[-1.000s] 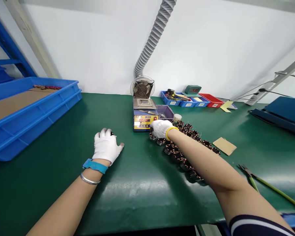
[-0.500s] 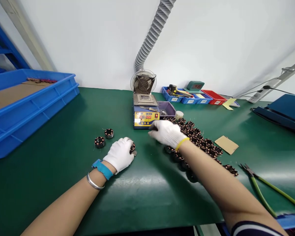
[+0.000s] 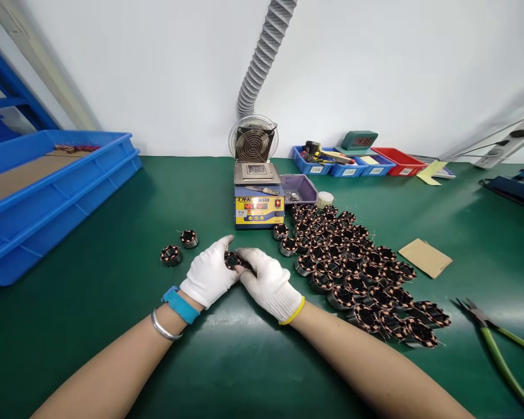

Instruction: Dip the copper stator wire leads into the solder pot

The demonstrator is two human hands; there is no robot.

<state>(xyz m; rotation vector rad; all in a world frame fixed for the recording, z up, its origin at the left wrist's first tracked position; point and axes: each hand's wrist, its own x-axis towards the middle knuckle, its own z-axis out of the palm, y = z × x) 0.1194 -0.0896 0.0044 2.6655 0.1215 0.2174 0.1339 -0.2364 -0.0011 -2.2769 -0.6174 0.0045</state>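
Observation:
Both gloved hands meet at one small motor stator (image 3: pixel 232 260), a black ring with copper windings, in front of the solder pot. My left hand (image 3: pixel 209 272) is closed around its left side, the thumb side raised. From the right, my right hand (image 3: pixel 264 279) grips the same stator, fingers over its edge; its fingertips are partly hidden. Two more stators stand to the left, one nearer (image 3: pixel 171 255) and one farther (image 3: pixel 188 238). A large group of stators (image 3: pixel 351 250) covers the table to the right of my right hand.
The yellow-and-blue solder pot (image 3: pixel 259 203) stands ahead, with a fan (image 3: pixel 253 144) and grey duct behind. Beside it is a purple tray (image 3: pixel 303 187). A blue crate (image 3: pixel 61 203) is at left; cutting pliers (image 3: pixel 484 329) and cardboard (image 3: pixel 425 258) lie at right.
My right hand has come back from the stators by the solder pot to the stator at my left hand. The camera view has shifted slightly left.

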